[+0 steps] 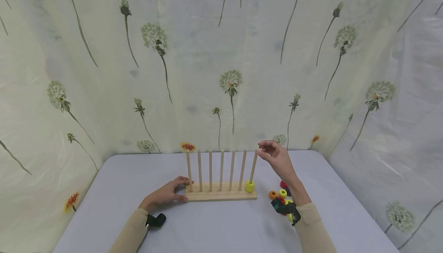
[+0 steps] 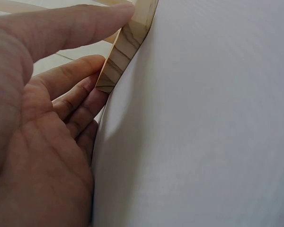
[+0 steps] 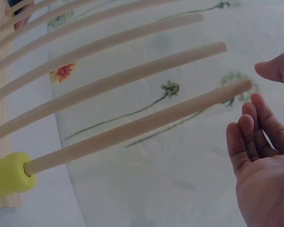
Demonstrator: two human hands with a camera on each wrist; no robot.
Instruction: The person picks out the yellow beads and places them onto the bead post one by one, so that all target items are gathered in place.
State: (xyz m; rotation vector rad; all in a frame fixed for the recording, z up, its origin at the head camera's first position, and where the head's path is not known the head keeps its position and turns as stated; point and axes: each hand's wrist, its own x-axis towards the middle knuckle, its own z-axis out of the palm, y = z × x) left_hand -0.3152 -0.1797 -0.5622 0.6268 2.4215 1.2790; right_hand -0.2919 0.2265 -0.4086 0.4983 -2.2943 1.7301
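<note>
A wooden peg rack with a row of upright pegs stands on the table. My left hand holds its left end, thumb at the near edge and fingers at the far side; the left wrist view shows the base's end grain between them. Round the foot of the rightmost peg sits a bright yellow beadlike piece with a groove around its middle. Beside that peg's top is my right hand, its thumb and fingers apart with nothing between them.
Several loose beads lie in a group right of the rack, partly hidden by my right forearm, among them an orange bead and a yellow bead. A flower-printed curtain hangs behind the white table.
</note>
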